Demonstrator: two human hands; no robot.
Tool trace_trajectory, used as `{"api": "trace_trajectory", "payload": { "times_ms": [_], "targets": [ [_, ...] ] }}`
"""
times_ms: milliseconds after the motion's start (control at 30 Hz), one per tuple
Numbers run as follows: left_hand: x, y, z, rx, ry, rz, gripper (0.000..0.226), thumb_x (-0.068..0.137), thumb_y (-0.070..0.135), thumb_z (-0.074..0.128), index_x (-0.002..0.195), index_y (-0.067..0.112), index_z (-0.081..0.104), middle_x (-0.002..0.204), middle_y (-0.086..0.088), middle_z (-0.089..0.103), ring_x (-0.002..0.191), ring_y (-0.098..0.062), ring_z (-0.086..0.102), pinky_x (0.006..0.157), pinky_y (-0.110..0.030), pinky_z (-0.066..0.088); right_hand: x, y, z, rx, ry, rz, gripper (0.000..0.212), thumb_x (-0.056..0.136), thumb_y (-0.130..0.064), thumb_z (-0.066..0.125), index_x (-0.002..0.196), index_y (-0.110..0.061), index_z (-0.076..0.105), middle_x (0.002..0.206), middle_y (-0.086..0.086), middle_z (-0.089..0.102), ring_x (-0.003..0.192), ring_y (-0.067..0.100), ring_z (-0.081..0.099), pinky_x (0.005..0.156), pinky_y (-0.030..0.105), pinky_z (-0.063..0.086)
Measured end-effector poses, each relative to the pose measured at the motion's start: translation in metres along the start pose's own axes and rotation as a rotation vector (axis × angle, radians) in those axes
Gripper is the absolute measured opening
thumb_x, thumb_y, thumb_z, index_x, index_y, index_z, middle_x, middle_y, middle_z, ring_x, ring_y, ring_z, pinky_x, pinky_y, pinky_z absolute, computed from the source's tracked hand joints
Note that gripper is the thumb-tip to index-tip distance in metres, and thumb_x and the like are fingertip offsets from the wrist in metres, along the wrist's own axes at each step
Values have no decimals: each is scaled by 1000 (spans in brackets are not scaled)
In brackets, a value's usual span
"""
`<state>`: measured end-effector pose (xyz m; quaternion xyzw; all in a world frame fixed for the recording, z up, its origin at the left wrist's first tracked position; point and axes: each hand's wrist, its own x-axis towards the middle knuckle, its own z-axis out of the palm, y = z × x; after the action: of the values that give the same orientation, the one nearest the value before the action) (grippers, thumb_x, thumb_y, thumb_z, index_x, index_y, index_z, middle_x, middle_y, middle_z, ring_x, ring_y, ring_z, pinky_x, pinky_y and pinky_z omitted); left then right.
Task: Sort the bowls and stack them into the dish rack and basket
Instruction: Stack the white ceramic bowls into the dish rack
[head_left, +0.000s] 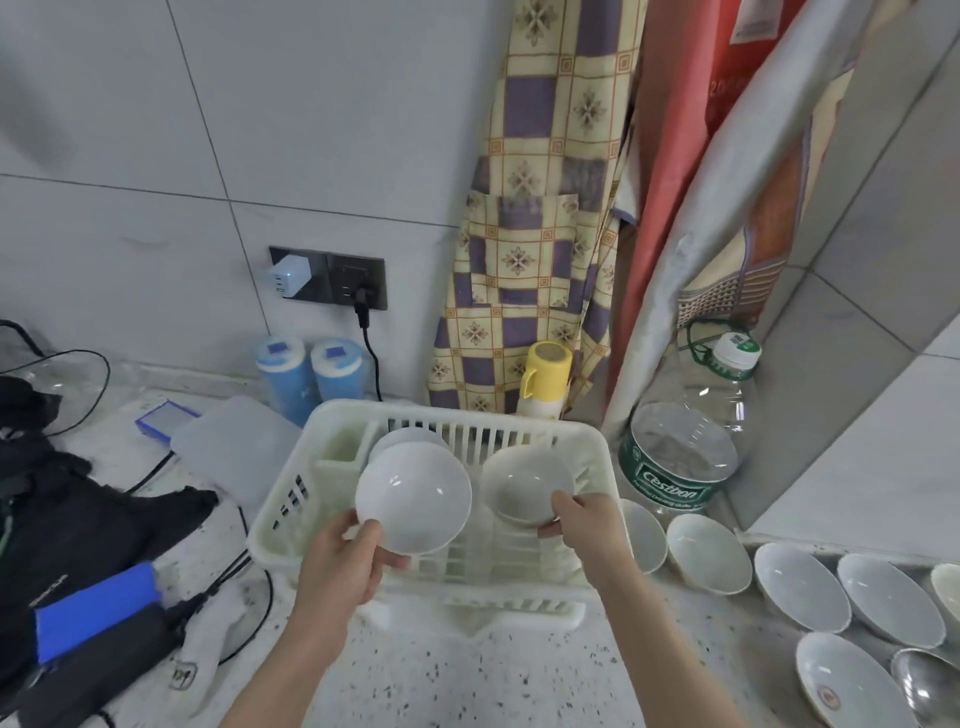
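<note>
Over the white dish rack (291, 506) on the speckled counter (493, 675), both hands are busy: the left hand (343, 564) pinches a white bowl (414, 496) by its near rim, tilted above the rack's left side, and it hides most of another bowl (405, 439) standing behind it. The right hand (584, 525) grips a smaller bowl (527, 483) at its lower edge, over the rack's right half; its fingertips are hidden under the rim. Right of the rack, loose bowls (709, 553) wait in a row, the farthest cut off by the frame edge. A big water bottle (685, 441) crowds the corner, and dark gear (78, 545) sprawls at left, hard to make out.
</note>
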<state>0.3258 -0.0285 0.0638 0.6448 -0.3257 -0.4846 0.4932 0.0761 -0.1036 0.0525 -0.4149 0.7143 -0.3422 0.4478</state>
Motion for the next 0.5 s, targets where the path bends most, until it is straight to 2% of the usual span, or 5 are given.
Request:
{"api": "trace_trajectory", "payload": {
  "times_ms": [100,233,367,433,500],
  "targets": [
    [24,0,3,-18,26,32,26,89,7,49,109,17,62,68,-15,74,34,-8,31,35,-19,29,20,2,20,-109,-12,51,28,86,-20,51,69,-4,68,51,0,69,53,11,47,50,22,40],
    [50,2,11,-25,15,58,25,90,10,50,109,22,60,70,-11,75,38,-6,37,37,-19,34,39,7,39,-170,-46,121,23,87,-17,49,74,-5,64,46,-1,66,49,7,46,46,20,35],
    [72,5,17,-78,-16,39,27,89,8,48,107,22,62,80,-27,71,39,-7,36,40,-22,32,50,10,51,-191,-80,198,25,85,-13,45,99,-8,64,53,3,70,43,5,43,41,19,33],
    [82,6,20,-103,-13,14,26,89,6,48,106,20,62,74,-25,72,37,-7,36,39,-19,31,56,13,57,-156,-90,204,23,84,-10,45,98,-9,62,56,6,71,45,9,40,42,21,32],
    [89,7,22,-119,-20,-6,27,89,4,47,106,18,62,70,-20,74,34,-5,35,36,-16,30,60,15,60,-121,-103,216,21,83,-7,44,97,-11,59,61,12,72,43,9,38,36,18,30]
  ]
}}
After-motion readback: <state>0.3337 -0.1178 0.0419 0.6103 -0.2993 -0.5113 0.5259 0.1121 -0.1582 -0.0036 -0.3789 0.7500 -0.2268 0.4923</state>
